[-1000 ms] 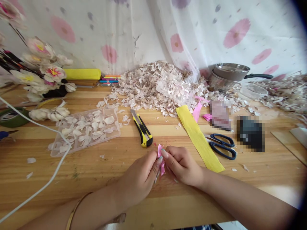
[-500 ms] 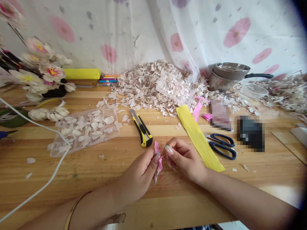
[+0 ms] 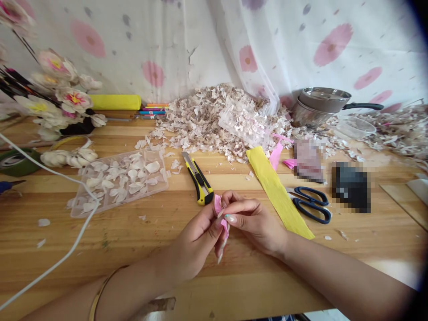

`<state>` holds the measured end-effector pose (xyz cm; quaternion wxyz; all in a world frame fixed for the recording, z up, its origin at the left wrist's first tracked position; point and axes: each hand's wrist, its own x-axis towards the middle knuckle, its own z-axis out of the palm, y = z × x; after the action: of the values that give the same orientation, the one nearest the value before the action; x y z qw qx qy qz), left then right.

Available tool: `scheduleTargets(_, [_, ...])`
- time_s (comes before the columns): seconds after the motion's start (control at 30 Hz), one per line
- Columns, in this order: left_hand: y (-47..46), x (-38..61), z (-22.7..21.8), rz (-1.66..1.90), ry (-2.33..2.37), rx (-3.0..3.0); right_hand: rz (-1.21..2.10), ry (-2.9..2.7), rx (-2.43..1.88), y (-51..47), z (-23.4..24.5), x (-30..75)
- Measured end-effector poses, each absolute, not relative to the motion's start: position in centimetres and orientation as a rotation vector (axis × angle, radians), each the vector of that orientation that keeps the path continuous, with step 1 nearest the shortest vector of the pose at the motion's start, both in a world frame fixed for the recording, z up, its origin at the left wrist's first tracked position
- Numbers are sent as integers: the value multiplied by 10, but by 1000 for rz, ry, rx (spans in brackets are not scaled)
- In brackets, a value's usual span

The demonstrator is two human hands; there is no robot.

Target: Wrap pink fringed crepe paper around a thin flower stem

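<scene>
The left hand (image 3: 200, 238) is pinching a pink strip (image 3: 224, 227) above a wooden table

Taking the hands as the clock's centre, the light wooden table (image 3: 117, 240) is running out on every side, and a flower-patterned cloth (image 3: 117, 31) is hanging behind it from ten to two o'clock. A heap of dry petals (image 3: 200, 120) is spreading toward twelve.

The pink strip is sitting between the left thumb and fingers, one part poking out at eleven o'clock from the thumb tip, another at five. From three o'clock, the right hand (image 3: 259, 225) is bringing its thumb and index finger close beside it; whether they are gripping it, I cannot tell. Nor can I tell if both pink parts are belonging to one piece.

By count: one cutter (image 3: 199, 179) is lying at eleven, one yellow strip (image 3: 279, 194) at two, one pair of scissors (image 3: 312, 205) at three, one clear tray (image 3: 152, 188) of loose petals toward ten, and two stacked pans (image 3: 324, 100) are standing at one. One white cable (image 3: 76, 244) is curving past at nine.
</scene>
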<state>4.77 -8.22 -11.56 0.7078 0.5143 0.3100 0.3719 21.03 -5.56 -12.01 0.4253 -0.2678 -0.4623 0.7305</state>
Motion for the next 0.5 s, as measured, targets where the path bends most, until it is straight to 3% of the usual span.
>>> scheduleTargets(0.5, [-81, 47, -118, 823, 820, 1275, 2029, -843, -654, -56, -123, 205])
